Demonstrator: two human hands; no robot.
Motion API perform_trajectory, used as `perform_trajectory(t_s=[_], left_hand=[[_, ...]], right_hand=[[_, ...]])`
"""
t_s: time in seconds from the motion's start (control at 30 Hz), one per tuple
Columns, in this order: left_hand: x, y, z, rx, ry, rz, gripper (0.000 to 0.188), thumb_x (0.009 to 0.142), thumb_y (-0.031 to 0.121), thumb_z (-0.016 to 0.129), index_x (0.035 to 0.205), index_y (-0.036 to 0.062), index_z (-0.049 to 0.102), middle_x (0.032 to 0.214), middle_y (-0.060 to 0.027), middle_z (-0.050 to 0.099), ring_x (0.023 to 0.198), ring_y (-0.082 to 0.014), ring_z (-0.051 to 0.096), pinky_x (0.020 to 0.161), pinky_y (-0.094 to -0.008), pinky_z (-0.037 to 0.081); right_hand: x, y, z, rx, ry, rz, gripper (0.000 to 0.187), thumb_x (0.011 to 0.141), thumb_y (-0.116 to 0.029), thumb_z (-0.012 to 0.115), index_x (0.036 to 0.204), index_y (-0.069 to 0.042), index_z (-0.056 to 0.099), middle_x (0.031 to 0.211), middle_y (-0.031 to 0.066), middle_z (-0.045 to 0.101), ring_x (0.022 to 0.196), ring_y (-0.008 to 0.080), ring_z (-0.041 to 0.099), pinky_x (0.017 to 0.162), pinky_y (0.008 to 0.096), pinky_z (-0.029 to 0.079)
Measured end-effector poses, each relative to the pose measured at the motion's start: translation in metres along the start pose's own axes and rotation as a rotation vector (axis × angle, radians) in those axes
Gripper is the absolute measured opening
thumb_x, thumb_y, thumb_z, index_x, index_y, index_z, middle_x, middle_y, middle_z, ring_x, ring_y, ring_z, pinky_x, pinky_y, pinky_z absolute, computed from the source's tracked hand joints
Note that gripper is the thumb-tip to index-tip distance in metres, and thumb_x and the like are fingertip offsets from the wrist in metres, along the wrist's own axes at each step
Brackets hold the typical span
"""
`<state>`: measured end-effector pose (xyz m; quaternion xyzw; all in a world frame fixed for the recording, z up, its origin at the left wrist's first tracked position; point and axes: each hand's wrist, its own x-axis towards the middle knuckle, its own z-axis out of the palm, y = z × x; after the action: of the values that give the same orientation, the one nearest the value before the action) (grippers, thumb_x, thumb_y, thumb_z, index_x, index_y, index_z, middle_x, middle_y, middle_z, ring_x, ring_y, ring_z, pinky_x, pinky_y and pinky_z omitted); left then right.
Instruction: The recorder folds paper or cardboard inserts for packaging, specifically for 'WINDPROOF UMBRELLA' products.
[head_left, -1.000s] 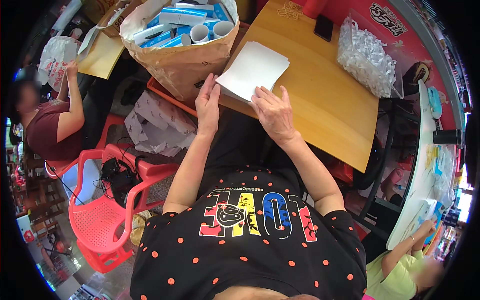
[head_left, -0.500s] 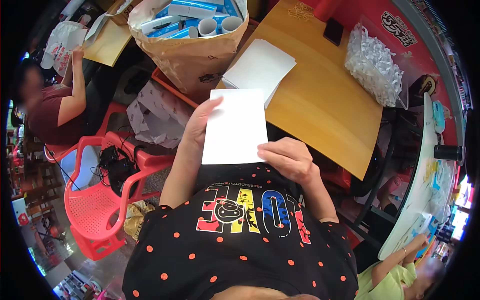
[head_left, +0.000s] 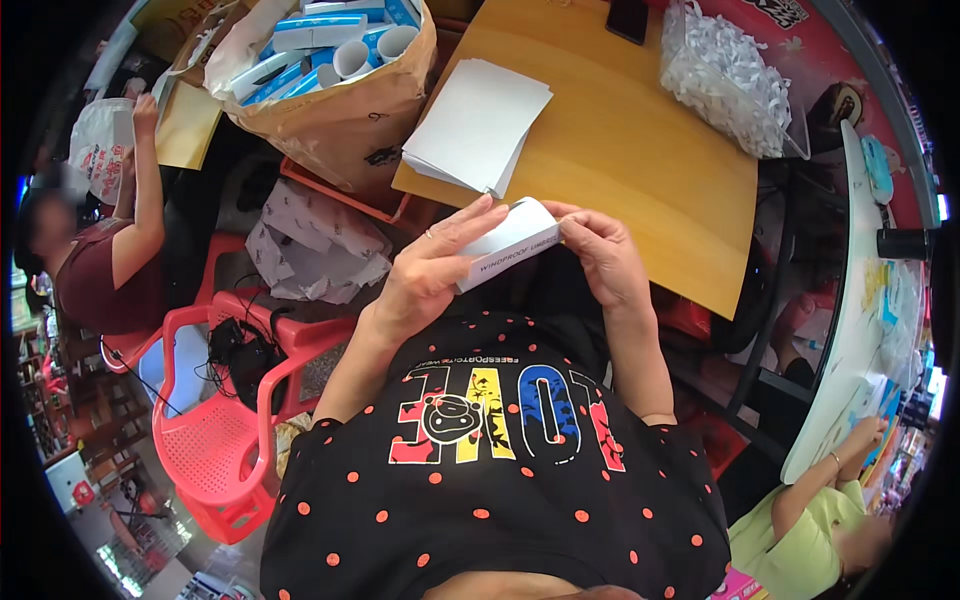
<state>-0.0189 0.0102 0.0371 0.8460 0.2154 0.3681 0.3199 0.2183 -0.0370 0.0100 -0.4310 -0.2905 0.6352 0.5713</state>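
Above my lap I hold a white card sleeve (head_left: 513, 243), folded into a long shape with dark printing on its near side and a rounded far edge. My left hand (head_left: 428, 272) is closed round its left end, fingers lying over the top. At the right end the fingertips of my right hand (head_left: 605, 252) pinch the card. Just beyond, a stack of flat white card sheets (head_left: 478, 120) lies fanned a little at the table's left edge.
A brown paper bag (head_left: 330, 125) full of blue and white card tubes (head_left: 325, 32) stands left of the wooden table (head_left: 620, 150). A clear bin of white strips (head_left: 725, 85) and a phone (head_left: 627, 18) are on the table. A red chair (head_left: 215, 460) stands at left; two people sit nearby.
The flat white sheet in my hands has become a folded sleeve with its printed side showing. My left hand has moved over it, and my right hand has risen to its end.
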Motion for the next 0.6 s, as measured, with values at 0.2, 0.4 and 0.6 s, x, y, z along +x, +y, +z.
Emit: perform_trajectory(t_s=[0.2,0.4,0.6], left_hand=[[0.001,0.003,0.001,0.055,-0.102,0.023,0.026,0.067,-0.013,0.059,0.087,-0.0008,0.069,0.132,-0.0169,0.053,0.128,-0.0348,0.044,0.104,-0.0398,0.040],[-0.014,0.010,0.001,-0.156,0.390,-0.521,0.026,0.082,-0.010,0.053,0.104,-0.0012,0.066,0.112,-0.0132,0.063,0.100,-0.0204,0.060,0.080,-0.0279,0.049],[-0.002,0.060,-0.046,-0.065,0.401,-0.263,0.013,0.079,-0.003,0.060,0.091,-0.0032,0.064,0.079,-0.0082,0.062,0.065,-0.0119,0.058,0.058,-0.0206,0.043]], right_hand=[[0.009,0.026,-0.007,0.075,-0.015,-0.025,0.012,0.085,-0.005,0.066,0.094,0.003,0.068,0.090,0.0065,0.068,0.080,0.0113,0.062,0.077,0.0238,0.048],[0.007,0.013,0.001,-0.232,0.154,-0.406,0.006,0.084,-0.001,0.066,0.087,0.003,0.069,0.088,0.0074,0.067,0.080,0.0120,0.061,0.075,0.0233,0.048],[0.003,0.004,0.001,-0.336,0.243,-0.401,0.007,0.083,-0.002,0.067,0.087,0.003,0.070,0.088,0.0078,0.067,0.082,0.0127,0.061,0.075,0.0245,0.049]])
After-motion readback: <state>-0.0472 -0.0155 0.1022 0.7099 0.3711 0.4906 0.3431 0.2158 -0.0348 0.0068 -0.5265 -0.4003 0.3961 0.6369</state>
